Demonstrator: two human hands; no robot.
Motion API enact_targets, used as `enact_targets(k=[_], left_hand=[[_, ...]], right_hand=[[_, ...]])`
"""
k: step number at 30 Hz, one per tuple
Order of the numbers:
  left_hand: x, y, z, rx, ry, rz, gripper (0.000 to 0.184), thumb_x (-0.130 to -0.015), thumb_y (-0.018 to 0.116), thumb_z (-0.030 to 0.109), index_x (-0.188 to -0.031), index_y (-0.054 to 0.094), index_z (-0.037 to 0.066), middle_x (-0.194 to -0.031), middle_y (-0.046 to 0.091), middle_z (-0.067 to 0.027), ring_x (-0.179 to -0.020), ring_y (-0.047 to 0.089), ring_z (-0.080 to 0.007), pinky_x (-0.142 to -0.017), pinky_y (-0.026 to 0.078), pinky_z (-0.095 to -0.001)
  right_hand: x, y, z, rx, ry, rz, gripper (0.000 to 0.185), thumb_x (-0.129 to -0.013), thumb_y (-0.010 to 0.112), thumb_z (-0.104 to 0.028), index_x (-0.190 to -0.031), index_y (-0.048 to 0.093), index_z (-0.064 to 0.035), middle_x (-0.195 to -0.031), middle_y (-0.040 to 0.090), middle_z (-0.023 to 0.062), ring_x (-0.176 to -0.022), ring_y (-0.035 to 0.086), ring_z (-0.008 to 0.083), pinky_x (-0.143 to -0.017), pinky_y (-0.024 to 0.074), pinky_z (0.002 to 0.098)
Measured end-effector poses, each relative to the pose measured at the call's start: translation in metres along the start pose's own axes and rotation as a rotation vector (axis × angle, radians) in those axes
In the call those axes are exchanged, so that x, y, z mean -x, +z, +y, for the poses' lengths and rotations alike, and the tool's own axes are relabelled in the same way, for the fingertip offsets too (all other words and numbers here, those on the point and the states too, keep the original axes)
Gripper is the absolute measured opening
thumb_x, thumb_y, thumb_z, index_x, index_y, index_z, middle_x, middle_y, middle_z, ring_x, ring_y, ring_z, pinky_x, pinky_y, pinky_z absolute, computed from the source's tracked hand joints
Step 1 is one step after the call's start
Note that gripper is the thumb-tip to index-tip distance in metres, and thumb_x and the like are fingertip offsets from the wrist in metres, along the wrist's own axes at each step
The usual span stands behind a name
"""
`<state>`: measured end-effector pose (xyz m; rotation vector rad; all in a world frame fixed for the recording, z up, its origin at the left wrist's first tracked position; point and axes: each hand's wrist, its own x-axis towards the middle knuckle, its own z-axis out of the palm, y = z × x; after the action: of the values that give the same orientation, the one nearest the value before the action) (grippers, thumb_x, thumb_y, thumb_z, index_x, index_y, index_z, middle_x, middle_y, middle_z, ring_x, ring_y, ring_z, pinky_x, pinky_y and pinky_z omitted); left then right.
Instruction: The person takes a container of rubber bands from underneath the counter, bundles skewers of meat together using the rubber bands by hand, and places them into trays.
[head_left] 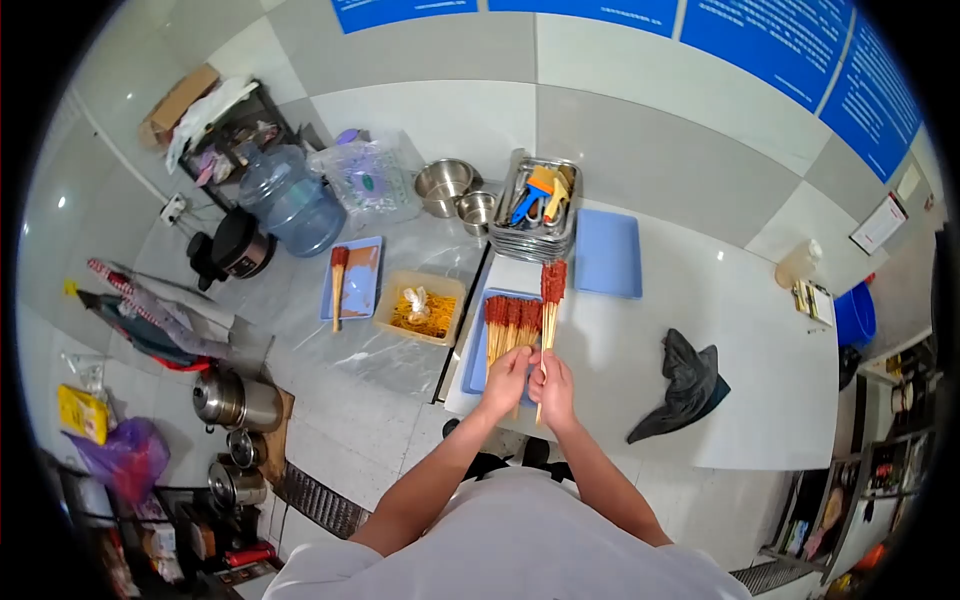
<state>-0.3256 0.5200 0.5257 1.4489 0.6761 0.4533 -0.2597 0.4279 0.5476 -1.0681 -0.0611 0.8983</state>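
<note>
My right hand (pixel 552 388) is closed round the lower sticks of a bundle of red meat skewers (pixel 553 284), which stands upright in view with the meat at the top. Close beside it, my left hand (pixel 508 376) has its fingers closed at the stick ends of more meat skewers (pixel 512 315). Those skewers lie side by side in a blue tray (pixel 472 357). On the grey marble counter at the left, another blue tray (pixel 371 283) holds one small bundle of skewers (pixel 339 283). A plastic tub (pixel 452 290) with yellow shredded food is between the trays.
An empty blue tray (pixel 608 254) lies behind, right of stacked metal trays (pixel 531 241) holding brushes. A dark cloth (pixel 688 382) lies on the white table (pixel 760 400). Metal bowls (pixel 445 186) and a large water bottle (pixel 290 200) stand at the back left.
</note>
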Motion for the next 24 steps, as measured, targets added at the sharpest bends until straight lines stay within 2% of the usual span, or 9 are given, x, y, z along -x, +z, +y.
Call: enact_targets(k=[1, 3, 7, 9, 11, 13, 14, 18, 24], left_hand=[[-0.002, -0.004, 0.017, 0.000, 0.009, 0.025, 0.034, -0.102, 0.046, 0.025, -0.113, 0.063, -0.001, -0.095, 0.068, -0.0090, -0.084, 0.063, -0.0162, -0.075, 0.051, -0.0303], [-0.003, -0.014, 0.053, 0.497, -0.182, -0.194, 0.034, -0.103, 0.045, 0.025, -0.121, 0.059, 0.000, -0.103, 0.067, -0.0056, -0.078, 0.061, -0.0114, -0.070, 0.050, -0.0250], [-0.004, -0.040, 0.075, 0.250, -0.119, -0.241, 0.030, -0.104, 0.043, 0.025, -0.110, 0.060, 0.001, -0.108, 0.065, -0.0078, -0.076, 0.058, -0.0083, -0.067, 0.050, -0.0233], [-0.009, -0.044, 0.071, 0.394, -0.044, -0.076, 0.028, -0.105, 0.041, 0.026, -0.098, 0.057, 0.004, -0.096, 0.064, -0.0067, -0.087, 0.062, -0.0155, -0.078, 0.051, -0.0285], [-0.013, -0.056, 0.076, 0.541, -0.011, 0.095, 0.028, -0.105, 0.041, 0.026, -0.094, 0.054, 0.005, -0.092, 0.063, -0.0063, -0.088, 0.063, -0.0176, -0.079, 0.052, -0.0308], [-0.015, -0.064, 0.075, 0.545, 0.013, 0.167, 0.026, -0.105, 0.040, 0.026, -0.095, 0.052, 0.006, -0.086, 0.061, -0.0064, -0.086, 0.064, -0.0193, -0.079, 0.053, -0.0338], [-0.014, -0.065, 0.072, 0.574, 0.033, 0.158, 0.024, -0.105, 0.040, 0.025, -0.097, 0.051, 0.006, -0.083, 0.060, -0.0066, -0.084, 0.063, -0.0192, -0.078, 0.053, -0.0337], [-0.014, -0.061, 0.061, 0.605, 0.092, 0.164, 0.017, -0.105, 0.038, 0.021, -0.102, 0.047, 0.006, -0.071, 0.052, -0.0035, -0.064, 0.056, -0.0155, -0.064, 0.051, -0.0292], [-0.028, -0.105, 0.069, 0.564, 0.078, 0.149, 0.019, -0.105, 0.041, 0.024, -0.100, 0.048, 0.007, -0.067, 0.045, -0.0001, -0.056, 0.044, -0.0103, -0.057, 0.047, -0.0251]], right_hand=[[-0.006, 0.001, 0.000, -0.018, 0.050, -0.083, 0.035, -0.102, 0.042, -0.035, -0.083, 0.049, -0.0058, -0.060, 0.038, -0.0022, -0.044, 0.031, 0.0069, -0.039, 0.0217, 0.0238], [-0.018, 0.015, -0.002, -0.030, 0.103, -0.193, 0.037, -0.101, 0.041, -0.035, -0.079, 0.048, -0.0063, -0.060, 0.040, -0.0022, -0.043, 0.031, 0.0069, -0.039, 0.0226, 0.0232], [-0.023, 0.035, -0.005, 0.016, 0.145, -0.264, 0.040, -0.100, 0.041, -0.035, -0.071, 0.047, -0.0073, -0.058, 0.043, -0.0008, -0.042, 0.035, 0.0078, -0.037, 0.0230, 0.0239], [-0.026, 0.039, -0.003, 0.218, 0.094, -0.397, 0.037, -0.100, 0.039, -0.034, -0.081, 0.052, -0.0054, -0.061, 0.051, 0.0037, -0.039, 0.038, 0.0115, -0.035, 0.0258, 0.0259], [-0.021, 0.044, 0.000, 0.220, 0.120, -0.465, 0.039, -0.100, 0.040, -0.037, -0.091, 0.055, -0.0027, -0.069, 0.058, 0.0071, -0.049, 0.053, 0.0132, -0.040, 0.0392, 0.0262], [-0.006, 0.057, 0.002, 0.118, 0.148, -0.275, 0.040, -0.101, 0.038, -0.037, -0.096, 0.055, -0.0017, -0.077, 0.063, 0.0108, -0.059, 0.061, 0.0177, -0.051, 0.0482, 0.0287], [-0.009, 0.054, 0.011, -0.044, 0.202, -0.240, 0.038, -0.101, 0.036, -0.034, -0.099, 0.057, -0.0030, -0.089, 0.065, 0.0112, -0.080, 0.065, 0.0207, -0.071, 0.0527, 0.0331], [-0.022, 0.088, 0.028, -0.532, 0.169, -0.088, 0.026, -0.099, 0.034, -0.023, -0.092, 0.056, -0.0102, -0.099, 0.064, 0.0047, -0.101, 0.058, 0.0194, -0.090, 0.0450, 0.0348], [-0.046, 0.123, 0.060, -0.487, 0.207, -0.063, 0.022, -0.097, 0.040, -0.021, -0.082, 0.053, -0.0110, -0.081, 0.057, 0.0020, -0.084, 0.058, 0.0173, -0.078, 0.0463, 0.0338]])
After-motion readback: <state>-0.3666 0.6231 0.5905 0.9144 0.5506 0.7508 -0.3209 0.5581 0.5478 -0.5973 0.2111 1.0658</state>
